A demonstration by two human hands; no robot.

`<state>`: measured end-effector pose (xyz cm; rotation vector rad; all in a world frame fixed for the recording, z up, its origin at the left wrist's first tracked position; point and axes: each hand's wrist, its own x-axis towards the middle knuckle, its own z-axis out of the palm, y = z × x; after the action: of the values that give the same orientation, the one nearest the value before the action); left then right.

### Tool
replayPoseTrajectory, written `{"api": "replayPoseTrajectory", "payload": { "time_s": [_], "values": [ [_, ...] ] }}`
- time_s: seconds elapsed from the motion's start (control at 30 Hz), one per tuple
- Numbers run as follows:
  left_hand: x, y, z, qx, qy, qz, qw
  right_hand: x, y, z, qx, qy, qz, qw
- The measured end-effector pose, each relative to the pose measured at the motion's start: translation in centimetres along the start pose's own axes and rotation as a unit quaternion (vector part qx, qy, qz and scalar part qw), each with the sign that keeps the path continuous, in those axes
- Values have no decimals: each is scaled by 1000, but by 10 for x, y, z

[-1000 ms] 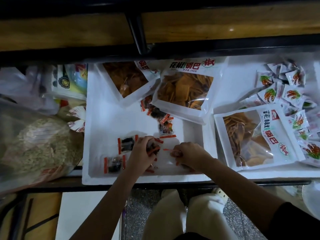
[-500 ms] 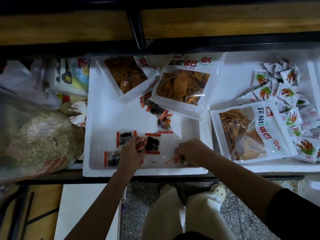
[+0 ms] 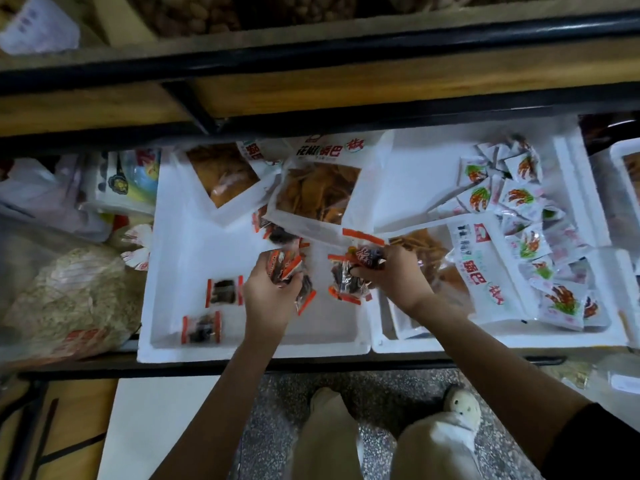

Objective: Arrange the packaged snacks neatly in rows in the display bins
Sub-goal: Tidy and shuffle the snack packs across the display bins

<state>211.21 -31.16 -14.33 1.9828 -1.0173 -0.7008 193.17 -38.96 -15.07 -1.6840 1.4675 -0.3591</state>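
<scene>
— Well, what have the hands got?

— On my screen the left hand (image 3: 270, 296) is curled round a bunch of small red-sealed snack packets (image 3: 284, 268), held over the middle of the white foam bin (image 3: 242, 351). The right hand (image 3: 394, 277) grips a second clutch of packets (image 3: 365, 255) at the bin's right side. A clear packet (image 3: 346, 284) dangles below its fingers.

— Which way do they point?

— In the hands they're bunched at mixed angles, so I can't give one axis. The laid ones are plainer. The upper laid packet (image 3: 224, 292) sits in the lower left of the bin, and the lower laid packet (image 3: 202, 329) is just below and left of it, near the front wall. Each lies flat with its long axis left to right across the frame, a red seal at either end.

— Anything else in there?

— At the back there's a tilted crisp bag (image 3: 221, 176) and an upright-printed crisp bag (image 3: 317, 194) beside it, with loose packets (image 3: 273, 230) poking out beneath. The neighbouring bin (image 3: 485, 341) on the right holds a third crisp bag (image 3: 481, 268) and a heap of white sachets (image 3: 519, 199).
</scene>
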Motion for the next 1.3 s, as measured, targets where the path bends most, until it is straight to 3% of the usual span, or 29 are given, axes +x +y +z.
{"api": "replayPoseTrajectory", "payload": {
  "time_s": [0.33, 0.6, 0.73, 0.9, 1.03, 1.17, 1.3],
  "values": [
    [-56, 146, 183, -46, -54, 48, 996, -43, 123, -184, 85, 121, 28, 989],
    [-122, 220, 339, -67, -180, 79, 978, -89, 246, -312, 134, 234, 96, 958],
    [-144, 243, 398, -31, -227, 110, 967, -106, 296, -348, 96, 286, 145, 942],
    [-156, 253, 455, 28, -312, 98, 944, -113, 347, -366, 53, 245, 207, 946],
    [-158, 241, 479, 98, -347, 114, 926, -105, 364, -361, 102, 175, 240, 949],
    [-161, 226, 478, 178, -360, 198, 894, -102, 362, -357, 40, 90, 249, 963],
    [-161, 216, 454, 212, -302, 299, 880, -110, 347, -340, -79, 187, 157, 967]
  ]
}}
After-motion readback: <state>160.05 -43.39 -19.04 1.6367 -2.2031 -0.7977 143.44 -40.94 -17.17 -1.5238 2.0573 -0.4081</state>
